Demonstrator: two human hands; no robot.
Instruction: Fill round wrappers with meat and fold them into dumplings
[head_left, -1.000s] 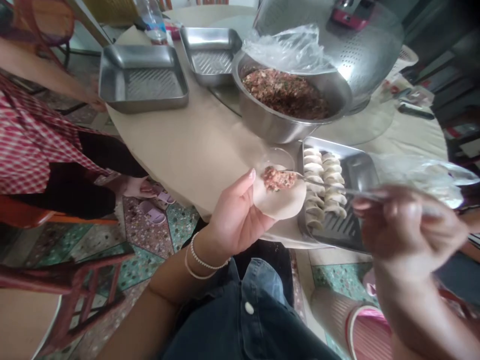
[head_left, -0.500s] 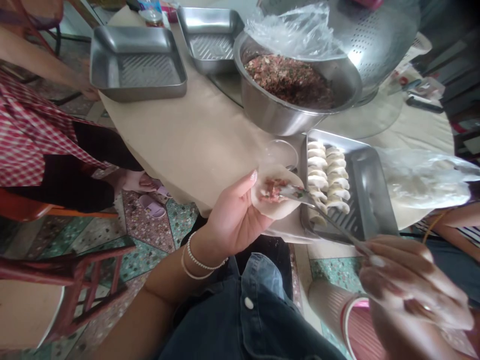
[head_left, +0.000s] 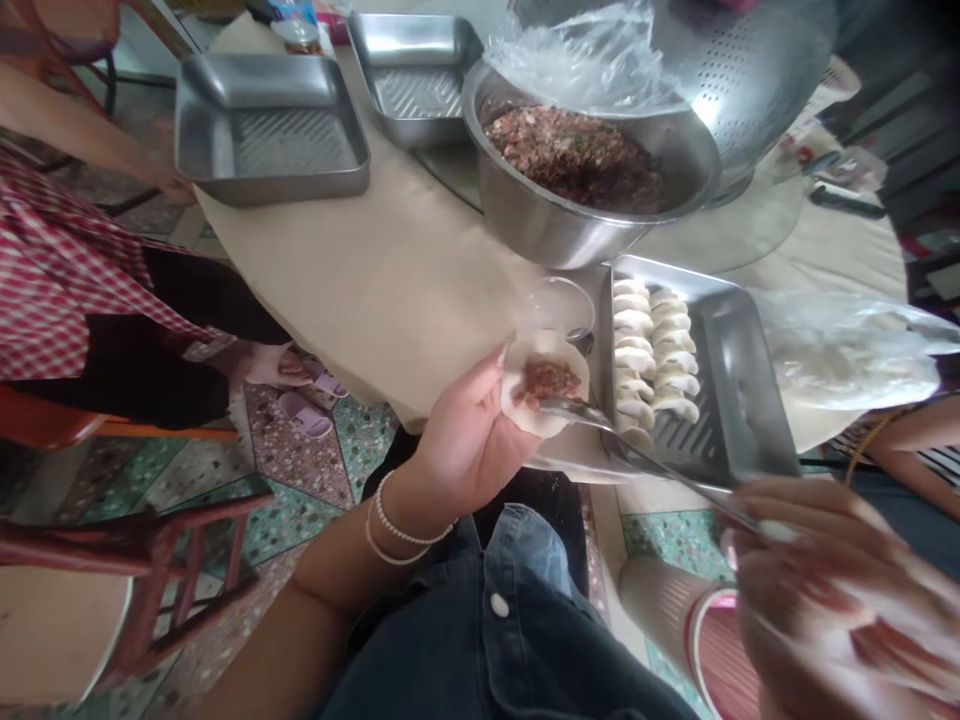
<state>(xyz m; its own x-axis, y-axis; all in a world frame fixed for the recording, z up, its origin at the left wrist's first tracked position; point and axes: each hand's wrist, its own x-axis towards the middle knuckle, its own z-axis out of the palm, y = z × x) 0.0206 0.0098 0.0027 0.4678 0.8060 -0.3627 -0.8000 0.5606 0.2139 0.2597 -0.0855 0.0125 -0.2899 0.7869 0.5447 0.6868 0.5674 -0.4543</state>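
My left hand [head_left: 469, 435] cups a round dumpling wrapper [head_left: 525, 410] with a lump of minced meat filling [head_left: 551, 378] in its middle. My right hand [head_left: 817, 590], blurred at the lower right, is closed on the handle of a metal spoon [head_left: 645, 462]. The spoon's tip rests at the near edge of the wrapper. Right beside the wrapper, a steel tray [head_left: 731, 400] holds two rows of folded dumplings [head_left: 654, 350]. A big steel bowl [head_left: 547, 225] of minced meat stands behind it.
Two empty steel trays [head_left: 270, 135] [head_left: 416, 75] sit at the table's far left, a perforated steel colander [head_left: 742, 80] behind the bowl. A plastic bag of wrappers [head_left: 847, 355] lies right of the dumpling tray. A small clear dish [head_left: 559, 308] sits by the wrapper. A person in red check [head_left: 67, 280] sits left.
The spoon has drawn back from the filling to the wrapper's near edge as my right hand dropped lower. The filling now sits as a compact lump, and my left hand curls the wrapper more.
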